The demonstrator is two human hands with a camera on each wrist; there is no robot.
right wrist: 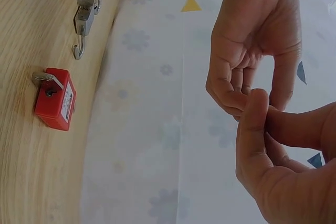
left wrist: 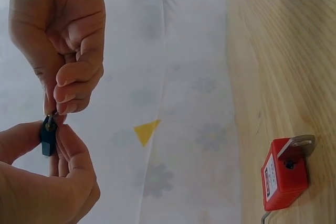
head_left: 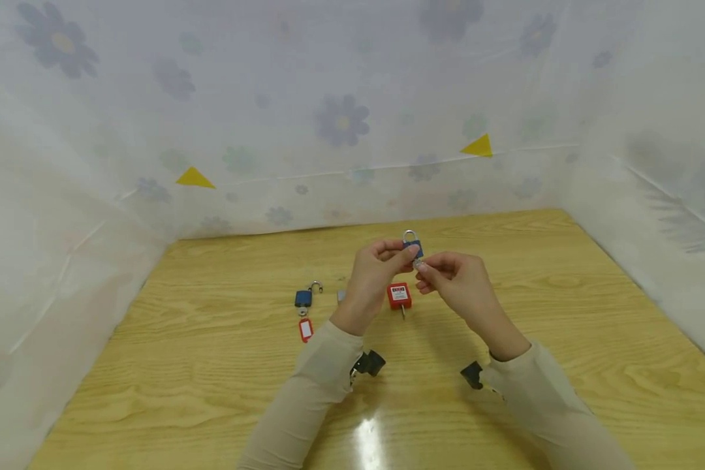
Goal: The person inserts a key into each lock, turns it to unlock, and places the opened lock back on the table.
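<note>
1. My left hand [head_left: 371,277] pinches the small blue padlock [head_left: 413,248] above the table [head_left: 564,339], shackle upward.
2. My right hand [head_left: 455,284] pinches a key [left wrist: 50,118] at the padlock's underside.
3. A red padlock [head_left: 399,295] lies on the table below my hands.

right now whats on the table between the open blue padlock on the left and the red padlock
In the head view the left hand, gripping a raised blue padlock, covers most of the stretch between the open blue padlock and the red padlock; a small grey object shows beside it.
</note>
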